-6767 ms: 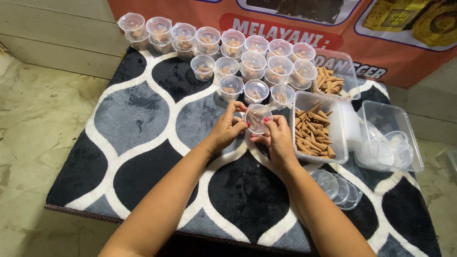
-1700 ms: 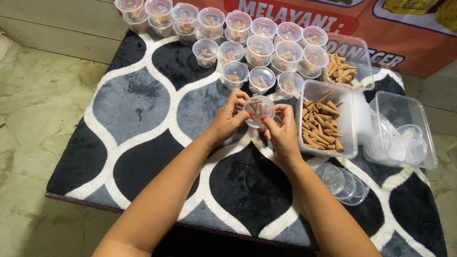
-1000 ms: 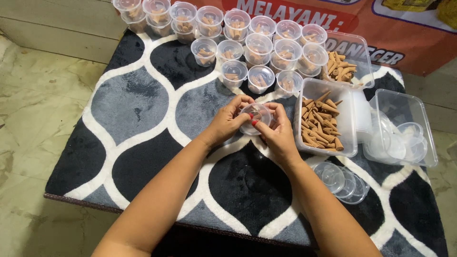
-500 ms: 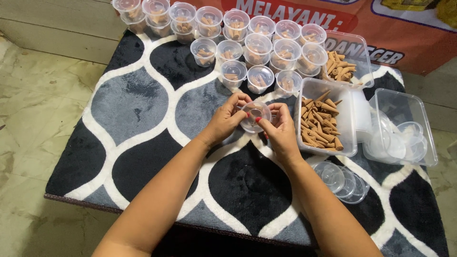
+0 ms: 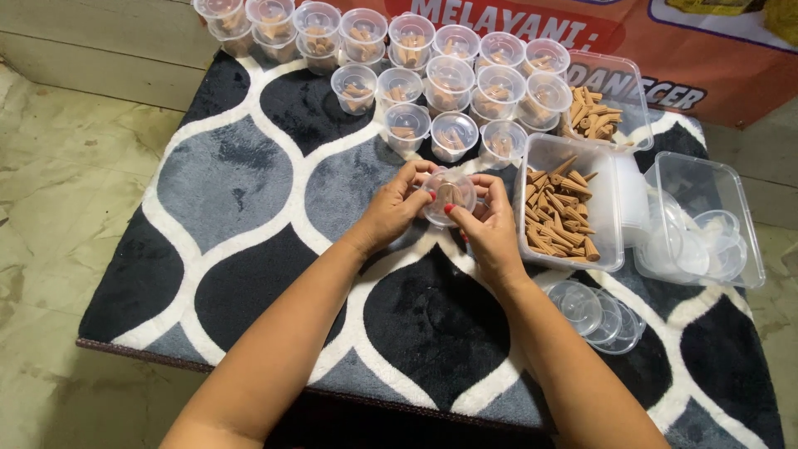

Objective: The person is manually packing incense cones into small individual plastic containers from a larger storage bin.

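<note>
Hands first — our left hand (image 5: 397,209) and right hand (image 5: 490,229) both pinch the small clear cup (image 5: 448,196) just above the patterned rug (image 5: 241,179), beside the tub of brown cones (image 5: 562,214). Uneven thumb pressure could pop that lid askew — cones would probably spill.

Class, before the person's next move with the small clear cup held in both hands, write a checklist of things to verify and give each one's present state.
1. Small clear cup held by both the left hand and the right hand: ok.
2. Brown cones visible inside the cup: ok.
3. Lid fully seated all round: cannot tell.
4. Open tray of cones beside the right hand: ok.
5. Filled cups standing upright in rows at the back: ok.
6. Empty cups lying on the patterned mat: ok.
</note>
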